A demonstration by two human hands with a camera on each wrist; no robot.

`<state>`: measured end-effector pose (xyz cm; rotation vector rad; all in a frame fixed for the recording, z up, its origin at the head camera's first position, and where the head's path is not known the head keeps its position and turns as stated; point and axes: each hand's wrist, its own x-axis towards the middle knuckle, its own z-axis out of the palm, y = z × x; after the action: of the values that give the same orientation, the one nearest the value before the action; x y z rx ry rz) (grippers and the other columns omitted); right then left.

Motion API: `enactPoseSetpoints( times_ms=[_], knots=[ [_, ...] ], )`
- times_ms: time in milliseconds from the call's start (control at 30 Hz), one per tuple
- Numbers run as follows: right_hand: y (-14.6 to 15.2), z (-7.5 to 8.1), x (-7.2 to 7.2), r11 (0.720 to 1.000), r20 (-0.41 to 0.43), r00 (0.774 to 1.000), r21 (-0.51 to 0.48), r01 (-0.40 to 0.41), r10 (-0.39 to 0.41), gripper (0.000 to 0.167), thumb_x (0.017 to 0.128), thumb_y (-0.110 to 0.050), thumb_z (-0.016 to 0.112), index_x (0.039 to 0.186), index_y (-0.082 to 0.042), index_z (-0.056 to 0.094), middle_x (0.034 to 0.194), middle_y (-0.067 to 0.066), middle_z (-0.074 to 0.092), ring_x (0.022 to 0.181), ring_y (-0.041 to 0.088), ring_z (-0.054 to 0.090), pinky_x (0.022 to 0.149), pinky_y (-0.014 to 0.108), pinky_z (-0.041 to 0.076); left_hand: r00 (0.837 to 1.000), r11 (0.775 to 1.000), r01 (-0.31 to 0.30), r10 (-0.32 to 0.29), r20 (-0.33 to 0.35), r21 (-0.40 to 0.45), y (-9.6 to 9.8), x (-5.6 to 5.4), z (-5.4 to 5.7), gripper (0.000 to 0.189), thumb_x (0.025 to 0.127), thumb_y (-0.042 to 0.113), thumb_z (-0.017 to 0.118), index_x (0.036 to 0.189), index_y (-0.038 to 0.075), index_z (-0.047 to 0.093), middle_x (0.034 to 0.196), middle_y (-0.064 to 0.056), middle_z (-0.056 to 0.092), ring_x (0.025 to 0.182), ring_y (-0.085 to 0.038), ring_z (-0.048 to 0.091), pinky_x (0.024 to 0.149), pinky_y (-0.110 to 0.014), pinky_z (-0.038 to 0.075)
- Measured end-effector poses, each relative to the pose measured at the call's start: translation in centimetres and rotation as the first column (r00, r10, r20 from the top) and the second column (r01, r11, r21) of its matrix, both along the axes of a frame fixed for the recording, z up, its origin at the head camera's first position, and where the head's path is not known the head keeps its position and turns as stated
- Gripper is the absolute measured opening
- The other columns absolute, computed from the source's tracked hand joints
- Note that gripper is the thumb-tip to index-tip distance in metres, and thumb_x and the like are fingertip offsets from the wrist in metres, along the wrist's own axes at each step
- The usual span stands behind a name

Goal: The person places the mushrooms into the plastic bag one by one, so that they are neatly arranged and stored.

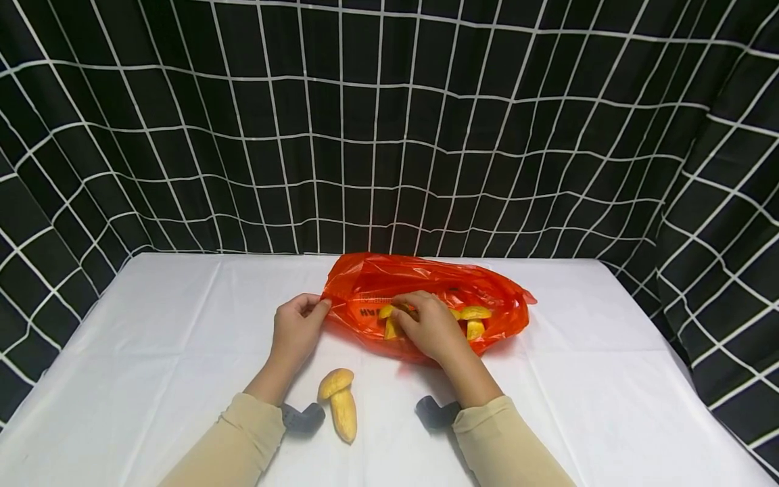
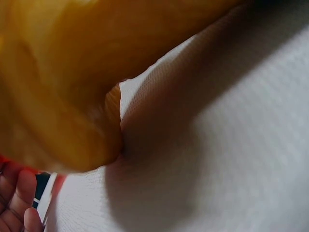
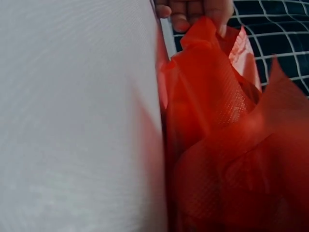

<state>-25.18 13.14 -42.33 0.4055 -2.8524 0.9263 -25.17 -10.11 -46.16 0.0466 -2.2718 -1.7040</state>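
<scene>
At the left end of a red plastic bag (image 1: 426, 272), my left hand (image 1: 298, 328) pinches the bag's edge between thumb and fingers. My right hand (image 1: 429, 325) reaches into the bag's mouth, its thumb and fingers around a yellow mushroom (image 1: 392, 329). Beside that hand, another mushroom (image 1: 475, 321) lies inside the bag. One more mushroom (image 1: 343, 406) rests on the table near my left forearm and looms large in the left wrist view. The right wrist view shows the red bag (image 3: 207, 106) with my left hand (image 3: 195, 9) at its edge; my right hand is hidden there.
A white cloth covers the table (image 1: 152, 379). Black curtains with a white grid (image 1: 365, 135) hang behind and at both sides. Grey wrist mounts (image 1: 304, 418) jut inward from both sleeves, the left one close to the mushroom on the cloth.
</scene>
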Motion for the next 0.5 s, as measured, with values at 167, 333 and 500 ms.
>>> enactPoseSetpoints(
  times_ms=[167,333,500],
  knots=[
    [-0.2,0.5,0.2,1.0,-0.02,1.0,0.002,-0.011,0.011,0.031,0.092,-0.027,0.068,0.12,-0.013,0.07,0.121,0.006,0.067,0.12,0.028,0.059,0.106,0.047,0.044,1.0,1.0,-0.008,0.008,-0.014,0.006,0.1,0.0,0.0,0.017,0.091,0.018,0.066,0.089,0.002,0.073,0.078,-0.008,0.069,0.073,-0.016,0.056,0.066,-0.019,0.047],
    [-0.6,1.5,0.8,0.999,-0.054,0.998,0.001,-0.042,0.041,0.03,0.092,-0.027,0.068,0.119,-0.014,0.07,0.122,0.004,0.067,0.12,0.026,0.06,0.105,0.046,0.045,0.999,1.0,-0.018,0.018,-0.028,-0.007,0.2,0.0,0.0,0.017,0.091,0.018,0.065,0.087,0.003,0.072,0.076,-0.006,0.067,0.072,-0.017,0.056,0.065,-0.02,0.046],
    [-1.3,2.9,1.8,0.996,-0.082,0.992,-0.013,-0.092,0.091,0.03,0.091,-0.029,0.069,0.118,-0.017,0.071,0.122,0.001,0.067,0.119,0.025,0.06,0.104,0.047,0.045,1.0,1.0,-0.01,0.01,0.002,-0.006,0.0,0.0,0.0,0.019,0.091,0.021,0.066,0.089,0.003,0.073,0.078,-0.008,0.067,0.074,-0.018,0.056,0.067,-0.021,0.047]
  ],
)
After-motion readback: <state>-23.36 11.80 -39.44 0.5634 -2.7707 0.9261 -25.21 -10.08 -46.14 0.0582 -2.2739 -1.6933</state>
